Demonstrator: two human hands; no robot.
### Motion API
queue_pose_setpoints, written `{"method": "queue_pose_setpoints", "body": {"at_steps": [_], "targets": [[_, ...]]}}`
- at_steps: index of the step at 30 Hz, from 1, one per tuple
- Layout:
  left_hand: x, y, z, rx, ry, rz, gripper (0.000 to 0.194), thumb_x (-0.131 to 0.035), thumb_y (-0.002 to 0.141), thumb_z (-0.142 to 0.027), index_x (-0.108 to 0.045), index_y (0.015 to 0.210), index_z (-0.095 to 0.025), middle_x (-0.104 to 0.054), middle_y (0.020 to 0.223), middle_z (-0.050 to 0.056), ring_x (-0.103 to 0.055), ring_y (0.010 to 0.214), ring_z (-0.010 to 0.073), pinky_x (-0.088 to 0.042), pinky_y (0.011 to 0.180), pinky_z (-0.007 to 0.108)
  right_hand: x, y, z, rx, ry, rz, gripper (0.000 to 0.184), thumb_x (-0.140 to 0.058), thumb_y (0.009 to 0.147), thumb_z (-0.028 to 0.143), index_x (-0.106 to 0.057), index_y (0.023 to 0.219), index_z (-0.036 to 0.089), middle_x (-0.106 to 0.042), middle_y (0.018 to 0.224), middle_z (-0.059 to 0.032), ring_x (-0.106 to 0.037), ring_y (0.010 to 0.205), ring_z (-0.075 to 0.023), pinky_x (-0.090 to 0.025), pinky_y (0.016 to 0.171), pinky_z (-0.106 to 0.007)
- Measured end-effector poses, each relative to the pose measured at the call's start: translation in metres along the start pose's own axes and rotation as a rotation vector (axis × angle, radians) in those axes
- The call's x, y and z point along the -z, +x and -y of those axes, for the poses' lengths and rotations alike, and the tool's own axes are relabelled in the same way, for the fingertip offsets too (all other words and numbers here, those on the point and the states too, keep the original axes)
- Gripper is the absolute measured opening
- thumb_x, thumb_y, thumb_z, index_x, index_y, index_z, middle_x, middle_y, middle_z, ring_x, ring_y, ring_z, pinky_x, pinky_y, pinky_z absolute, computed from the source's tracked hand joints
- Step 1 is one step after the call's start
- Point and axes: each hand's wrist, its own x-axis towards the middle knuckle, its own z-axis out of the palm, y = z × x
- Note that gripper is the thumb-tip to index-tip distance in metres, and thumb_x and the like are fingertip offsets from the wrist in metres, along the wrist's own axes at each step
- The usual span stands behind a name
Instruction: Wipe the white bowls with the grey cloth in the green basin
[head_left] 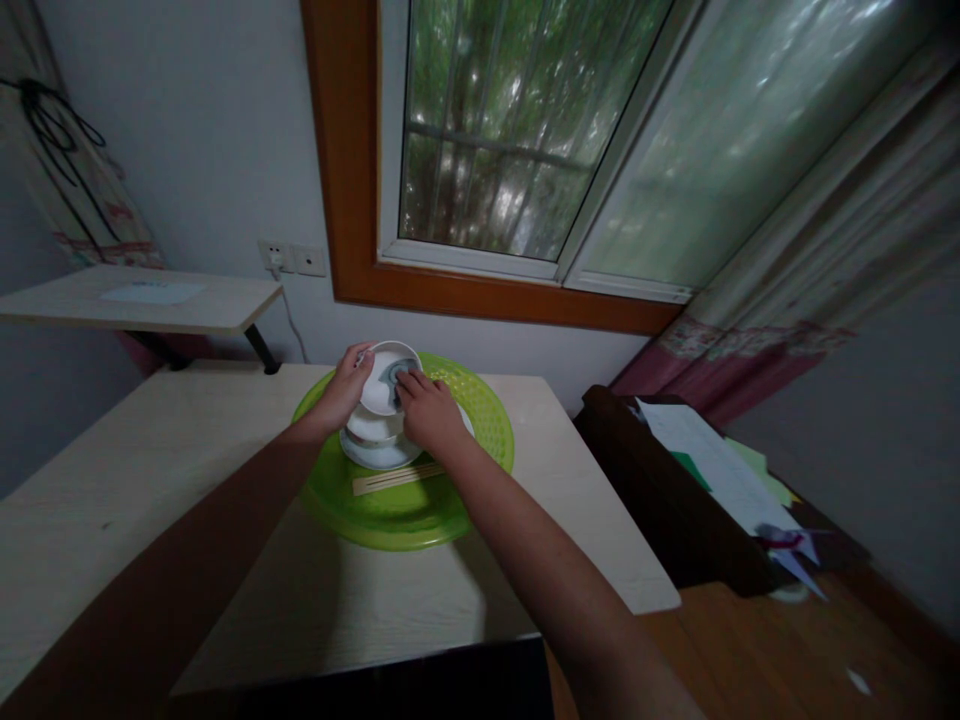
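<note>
My left hand (pixel 346 390) grips the rim of a white bowl (pixel 379 388), which is tilted so that its inside faces me. Inside it, the bent fingers of my right hand (pixel 433 412) press together on a grey-blue patch (pixel 394 374); I cannot make out whether this is a cloth or something else. Below the held bowl, another white bowl (pixel 369 426) rests on a white plate (pixel 379 458), partly hidden. Pale wooden chopsticks (pixel 384 481) lie in front of the plate. All of these are over or on a round green tray (pixel 405 525).
The tray stands on a light wooden table (pixel 247 590) against the wall under a window (pixel 517 130). A raised shelf (pixel 67 305) stands on the table's left. To the right, a dark cabinet (pixel 660 500) carries papers (pixel 720 470).
</note>
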Motion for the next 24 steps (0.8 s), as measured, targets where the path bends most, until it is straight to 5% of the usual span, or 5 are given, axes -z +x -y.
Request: {"method": "queue_pose_setpoints", "body": {"at_steps": [4, 10, 17, 24], "targets": [[0.002, 0.0, 0.002, -0.056, 0.056, 0.024, 0.038, -0.057, 0.091, -0.053, -0.063, 0.116, -0.026, -0.066, 0.112, 0.006, -0.061, 0.101, 0.0229, -0.049, 0.086, 0.032, 0.004, 0.001, 0.003, -0.02, -0.048, -0.055, 0.043, -0.04, 0.099, 0.014, -0.055, 0.138, 0.01, -0.046, 0.156, -0.0173, -0.035, 0.146, -0.0296, -0.043, 0.105, -0.048], [0.005, -0.001, 0.0, -0.103, 0.131, -0.012, 0.034, -0.059, 0.091, -0.05, -0.066, 0.114, -0.026, -0.066, 0.113, 0.007, -0.06, 0.106, 0.0245, -0.048, 0.092, 0.034, 0.001, 0.002, 0.005, -0.009, 0.041, 0.035, 0.035, -0.056, 0.089, 0.019, -0.068, 0.121, 0.011, -0.064, 0.134, -0.0175, -0.054, 0.125, -0.0307, -0.046, 0.104, -0.046], [0.007, 0.001, 0.001, -0.167, 0.207, 0.005, 0.036, -0.052, 0.094, -0.052, -0.064, 0.116, -0.025, -0.064, 0.121, 0.008, -0.057, 0.116, 0.0252, -0.042, 0.105, 0.038, -0.013, 0.004, -0.007, 0.253, 0.436, 0.136, 0.068, -0.064, 0.078, 0.016, -0.053, 0.145, 0.012, -0.048, 0.156, -0.0144, -0.046, 0.143, -0.0243, -0.037, 0.119, -0.039], [0.009, 0.004, 0.004, -0.162, 0.183, -0.05, 0.036, -0.055, 0.093, -0.052, -0.064, 0.115, -0.025, -0.063, 0.122, 0.009, -0.057, 0.117, 0.0246, -0.042, 0.106, 0.037, -0.012, 0.006, -0.008, 0.25, 0.494, 0.088, 0.062, -0.061, 0.081, 0.017, -0.057, 0.142, 0.013, -0.054, 0.151, -0.0125, -0.049, 0.141, -0.0225, -0.037, 0.12, -0.038]]}}
